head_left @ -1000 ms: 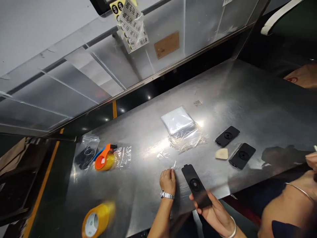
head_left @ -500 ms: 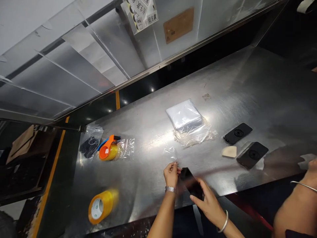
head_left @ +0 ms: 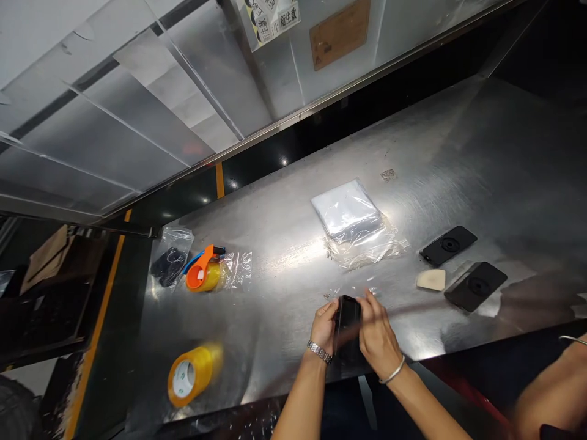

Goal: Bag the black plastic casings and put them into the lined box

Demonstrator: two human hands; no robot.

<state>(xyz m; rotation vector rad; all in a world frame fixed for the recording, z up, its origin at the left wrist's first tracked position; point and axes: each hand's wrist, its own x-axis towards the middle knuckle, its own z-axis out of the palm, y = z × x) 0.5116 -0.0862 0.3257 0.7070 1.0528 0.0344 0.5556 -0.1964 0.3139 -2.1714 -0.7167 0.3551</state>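
Head view: hands point(head_left: 323, 328) point(head_left: 376, 327) hold black plate point(head_left: 347, 324); sticker point(head_left: 288, 16) reads 衍生款.

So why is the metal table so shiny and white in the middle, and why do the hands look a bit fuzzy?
In the head view, light glares off the steel table around the clear plastic bag; the right hand looks slightly blurred, and the black panel looks a little soft too.

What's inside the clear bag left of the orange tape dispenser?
The clear bag holds a dark item with a thin loop on it; creases and glare hide what it is.
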